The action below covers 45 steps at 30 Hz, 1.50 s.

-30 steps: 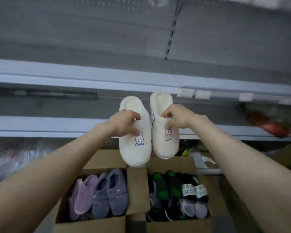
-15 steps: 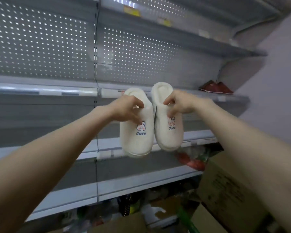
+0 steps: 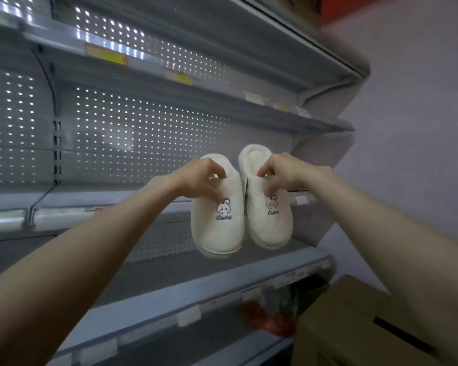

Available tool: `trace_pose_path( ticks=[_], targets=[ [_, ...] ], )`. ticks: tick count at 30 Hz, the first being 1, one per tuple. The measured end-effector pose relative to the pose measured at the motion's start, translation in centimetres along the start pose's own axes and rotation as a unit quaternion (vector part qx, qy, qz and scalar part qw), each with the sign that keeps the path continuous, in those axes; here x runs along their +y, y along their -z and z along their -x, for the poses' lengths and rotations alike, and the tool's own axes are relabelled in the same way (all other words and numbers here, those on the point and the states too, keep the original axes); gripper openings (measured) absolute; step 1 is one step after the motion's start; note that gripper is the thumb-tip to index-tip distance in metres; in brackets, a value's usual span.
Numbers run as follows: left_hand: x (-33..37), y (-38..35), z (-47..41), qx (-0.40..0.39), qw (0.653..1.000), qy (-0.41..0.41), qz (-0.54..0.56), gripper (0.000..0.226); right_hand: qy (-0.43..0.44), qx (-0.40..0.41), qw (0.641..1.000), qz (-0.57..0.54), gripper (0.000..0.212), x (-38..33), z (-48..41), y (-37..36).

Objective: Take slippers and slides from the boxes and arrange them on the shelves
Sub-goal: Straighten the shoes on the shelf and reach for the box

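Two white slippers [image 3: 217, 228] dangle before shelf [image 3: 196, 270]; left hand [image 3: 198, 178] pinches one, right hand [image 3: 283, 173] other; red blur [image 3: 270, 320] below, perhaps shoes.

Grey shelves [image 3: 196, 273] against pale wall [image 3: 421, 128]; perforated back [image 3: 143, 133] seemingly backlit.

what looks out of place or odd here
Nothing damaged or spilled; the white slippers look intact. A crumpled red and green bundle sits under the lowest shelf beside the cardboard box, too blurred to identify.
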<state>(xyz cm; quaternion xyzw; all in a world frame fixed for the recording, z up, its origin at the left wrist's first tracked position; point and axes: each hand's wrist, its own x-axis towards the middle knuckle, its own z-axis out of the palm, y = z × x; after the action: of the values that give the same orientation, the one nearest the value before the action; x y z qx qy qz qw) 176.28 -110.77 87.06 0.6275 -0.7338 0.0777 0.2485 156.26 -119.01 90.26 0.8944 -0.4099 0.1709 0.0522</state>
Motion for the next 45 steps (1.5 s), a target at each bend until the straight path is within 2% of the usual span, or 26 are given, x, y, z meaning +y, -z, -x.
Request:
trace_pose_path(
  ticks=[11,20,24,30,36,38,41,45],
  targets=[
    [-1.0,-1.7,-11.7,0.015,1.0,-0.014,-0.017,0.057,0.011,0.016,1.0,-0.002,0.037,6.6,-8.7,1.7],
    [-2.8,-5.4,-20.3,0.026,0.999,0.007,-0.042,0.053,0.022,0.01,1.0,-0.015,0.044,13.5,-17.6,-1.2],
    [-3.8,-7.4,-25.4,0.022,0.999,0.021,-0.041,0.045,0.039,0.005,0.999,-0.028,0.043,17.4,-22.2,-2.7],
    [-4.5,-10.8,-34.2,0.011,0.997,0.056,-0.043,0.043,0.062,-0.037,0.997,-0.037,0.039,24.7,-28.9,-3.7],
    [-5.0,-14.1,-40.9,-0.011,0.995,0.099,0.0,0.04,0.06,-0.104,0.992,-0.033,0.038,30.0,-34.2,-5.0],
    [-5.4,-15.3,-42.3,-0.03,0.992,0.119,0.017,0.039,0.064,-0.113,0.991,-0.035,0.038,31.1,-35.4,-5.7],
    [-6.3,-16.8,-43.5,-0.045,0.987,0.152,0.02,0.048,0.069,-0.125,0.989,-0.025,0.045,32.0,-37.1,-6.9],
    [-7.9,-18.5,-44.5,-0.035,0.979,0.196,0.037,0.053,0.078,-0.156,0.985,-0.009,0.047,32.6,-39.1,-8.7]
  ],
)
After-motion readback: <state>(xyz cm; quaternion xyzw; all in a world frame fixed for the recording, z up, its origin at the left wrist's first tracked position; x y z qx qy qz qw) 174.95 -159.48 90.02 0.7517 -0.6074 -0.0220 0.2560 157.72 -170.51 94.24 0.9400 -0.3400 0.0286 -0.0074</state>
